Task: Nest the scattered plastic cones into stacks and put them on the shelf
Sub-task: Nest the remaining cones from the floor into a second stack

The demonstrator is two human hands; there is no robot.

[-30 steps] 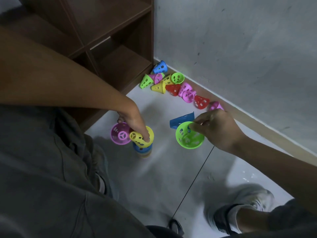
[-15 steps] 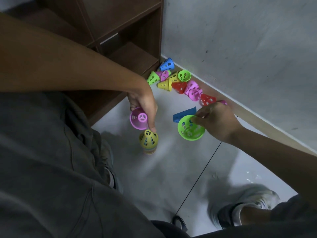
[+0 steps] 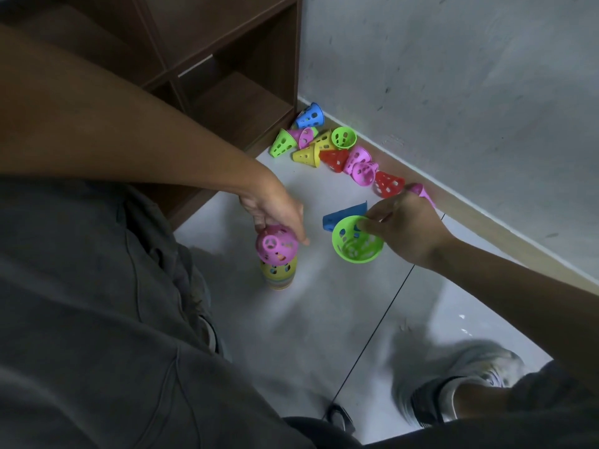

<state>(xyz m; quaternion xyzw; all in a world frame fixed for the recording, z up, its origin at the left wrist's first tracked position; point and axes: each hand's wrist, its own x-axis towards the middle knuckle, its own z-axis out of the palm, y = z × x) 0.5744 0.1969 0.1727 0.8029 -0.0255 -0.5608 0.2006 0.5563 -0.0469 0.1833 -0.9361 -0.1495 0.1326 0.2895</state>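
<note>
Nearest: grey trouser leg [image 3: 97, 319] at lower left; blurred pale shoe [image 3: 453, 380] at lower right, on the pale tiled floor [image 3: 291, 335] with one dark grout line.

Stack of nested cones [image 3: 278, 275], upright on the floor just beside the trouser leg; yellow cone outermost, lower layers blurred, colours not told.

Pink cone [image 3: 276, 244], perforated, narrow end toward the camera, tilted, directly over the stack's top and overlapping it; seated or not: cannot tell.

Left hand [image 3: 275, 210], above and behind the pink cone; fingers [image 3: 259, 223] curled down around the cone's far side, gripping it.

Green cone [image 3: 357, 240], open mouth up toward the camera, off the floor, well right of the stack. Right hand [image 3: 408, 228] at its far right rim; fingertips [image 3: 368, 225] pinching the rim, thumb side hidden.

Blue cone [image 3: 343, 215], on its side, just behind the green cone and partly covered by it; held or lying free: cannot tell.

Further: scattered cones [image 3: 337, 150] in a loose row along the foot of the grey wall [image 3: 453, 92], lying on their sides, touching one another: green, pink, yellow, red, blue. Last pink one partly hidden behind the right hand.

Farthest: dark brown wooden shelf [image 3: 233, 102], open compartments, standing at the wall corner, the blue scattered cone close to its lower corner.
</note>
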